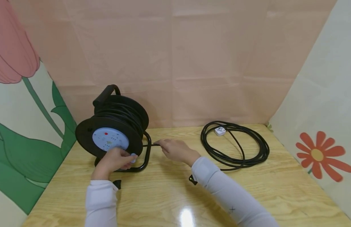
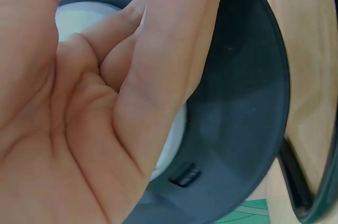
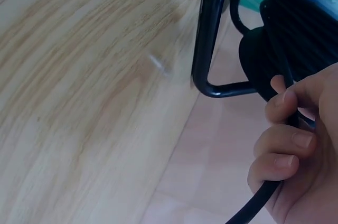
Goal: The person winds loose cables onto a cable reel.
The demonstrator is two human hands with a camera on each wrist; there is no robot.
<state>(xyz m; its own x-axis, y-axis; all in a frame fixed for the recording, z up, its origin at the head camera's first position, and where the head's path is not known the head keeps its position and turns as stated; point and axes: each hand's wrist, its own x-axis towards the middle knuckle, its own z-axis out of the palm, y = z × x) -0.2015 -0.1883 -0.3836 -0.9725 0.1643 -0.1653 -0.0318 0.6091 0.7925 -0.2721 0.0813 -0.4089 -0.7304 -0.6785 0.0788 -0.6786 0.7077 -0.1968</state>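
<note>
A black cable reel (image 1: 84, 135) stands on the left of the table, with a pale blue socket panel (image 1: 103, 137) on its front and black cable wound round its drum. At the lower right of its front disc my left hand (image 1: 114, 160) pinches a small light blue knob (image 1: 133, 158) between thumb and fingers; in the left wrist view the palm hides that knob. My right hand (image 1: 176, 150), just right of the reel, grips the cable (image 3: 253, 204). The right wrist view shows its fingers curled round the cable, which runs from the drum through the hand.
A loose coil of black cable (image 1: 262, 154) lies on the right of the table, a white plug (image 1: 220, 131) at its upper left. The reel's black tube stand (image 1: 148, 154) sticks out toward my right hand. A pink-covered wall (image 1: 209, 63) rises behind the table.
</note>
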